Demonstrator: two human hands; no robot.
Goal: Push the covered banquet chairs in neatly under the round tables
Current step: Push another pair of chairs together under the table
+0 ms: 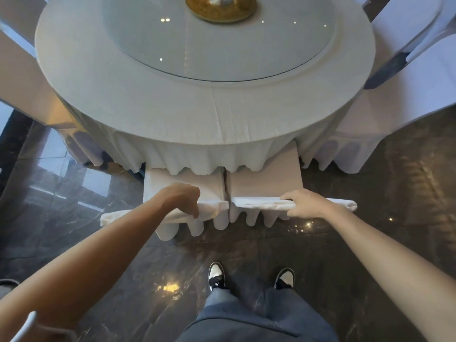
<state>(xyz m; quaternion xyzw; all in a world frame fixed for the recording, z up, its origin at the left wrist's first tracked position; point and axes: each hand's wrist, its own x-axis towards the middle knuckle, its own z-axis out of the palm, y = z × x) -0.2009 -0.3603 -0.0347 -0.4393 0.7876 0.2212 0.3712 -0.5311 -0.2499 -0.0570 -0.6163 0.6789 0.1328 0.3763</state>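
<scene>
Two white-covered banquet chairs stand side by side at the near edge of the round table [123, 99], which wears a white cloth. Their seats reach under the cloth's hanging hem. My left hand [183, 198] grips the top of the left chair [212, 206] back, fingers curled over it. My right hand [304, 203] grips the top of the right chair [256, 202] back in the same way. The two backs nearly touch in the middle, and the left one sits a little nearer to me and slightly skewed.
A glass turntable [283, 53] with a gold centrepiece [219, 8] lies on the table. More covered chairs stand at the left [29, 95] and right [407, 99]. The floor is dark glossy marble, and my feet stand on it behind the chairs.
</scene>
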